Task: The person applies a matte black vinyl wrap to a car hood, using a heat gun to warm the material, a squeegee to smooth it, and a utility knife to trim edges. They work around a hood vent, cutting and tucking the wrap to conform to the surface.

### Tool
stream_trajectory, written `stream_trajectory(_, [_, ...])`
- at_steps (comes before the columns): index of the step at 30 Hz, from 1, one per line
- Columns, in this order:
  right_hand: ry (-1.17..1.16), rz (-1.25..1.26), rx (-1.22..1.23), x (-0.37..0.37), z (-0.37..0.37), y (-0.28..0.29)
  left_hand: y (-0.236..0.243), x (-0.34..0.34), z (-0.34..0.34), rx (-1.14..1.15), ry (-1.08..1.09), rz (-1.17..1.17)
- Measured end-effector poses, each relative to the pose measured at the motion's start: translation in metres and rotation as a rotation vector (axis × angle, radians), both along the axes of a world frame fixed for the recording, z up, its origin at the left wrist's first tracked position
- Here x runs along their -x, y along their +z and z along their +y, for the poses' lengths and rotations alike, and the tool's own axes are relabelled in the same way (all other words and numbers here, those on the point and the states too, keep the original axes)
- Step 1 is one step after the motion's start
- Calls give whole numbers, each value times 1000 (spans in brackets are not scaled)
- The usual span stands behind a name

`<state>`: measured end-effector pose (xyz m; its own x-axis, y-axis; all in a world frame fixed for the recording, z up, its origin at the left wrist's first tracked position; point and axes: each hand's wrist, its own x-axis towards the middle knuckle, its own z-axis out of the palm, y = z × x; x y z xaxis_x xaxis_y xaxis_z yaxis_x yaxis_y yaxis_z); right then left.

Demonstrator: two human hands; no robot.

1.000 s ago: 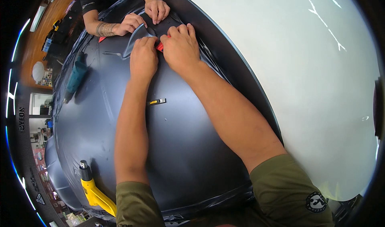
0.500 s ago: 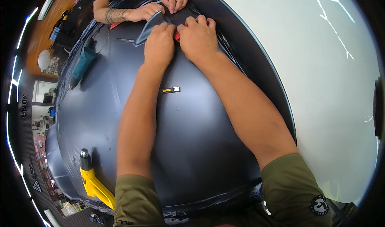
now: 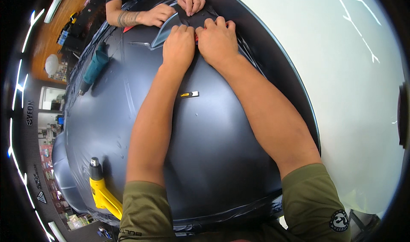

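Both my arms stretch over a large curved panel [image 3: 205,156] covered in dark matte film. At its far end my left hand [image 3: 179,47] is closed on a raised, folded flap of film [image 3: 165,32]. Beside it my right hand [image 3: 218,41] has its fingers curled around a small red tool [image 3: 196,38], mostly hidden, pressed near the panel. Another person's two hands, one on the film [image 3: 158,15] and one with fingertips down [image 3: 191,2], work just beyond mine. A small black and yellow cutter [image 3: 189,94] lies on the panel between my forearms.
A teal heat gun [image 3: 94,69] lies at the panel's left, and a yellow heat gun [image 3: 102,195] stands near left. A red piece [image 3: 127,29] shows by the other person's forearm. Wrinkled film [image 3: 239,212] hangs along the near edge. A pale shiny surface [image 3: 350,114] fills the right.
The whole view has shifted slightly, so everything sits a little farther right. My hands stay close together at the film, and the other person's hands remain near them.
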<state>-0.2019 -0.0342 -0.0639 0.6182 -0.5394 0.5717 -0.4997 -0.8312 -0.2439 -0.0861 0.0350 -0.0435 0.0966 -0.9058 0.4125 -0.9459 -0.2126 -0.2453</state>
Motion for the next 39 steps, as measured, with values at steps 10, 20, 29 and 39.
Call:
stream_trajectory(10, [28,42,-99,2,4,8,10,-30,12,52,-133,-1])
stream_trajectory(20, [-8,-2,-96,-3,3,6,12,-26,2,-159,-132,-357])
stream_trajectory(29, [-14,73,-142,-4,6,10,15,-25,-1,-172,-94,-315])
stream_trajectory(39, [11,61,-215,-3,3,15,16,-37,5,-90,-111,102])
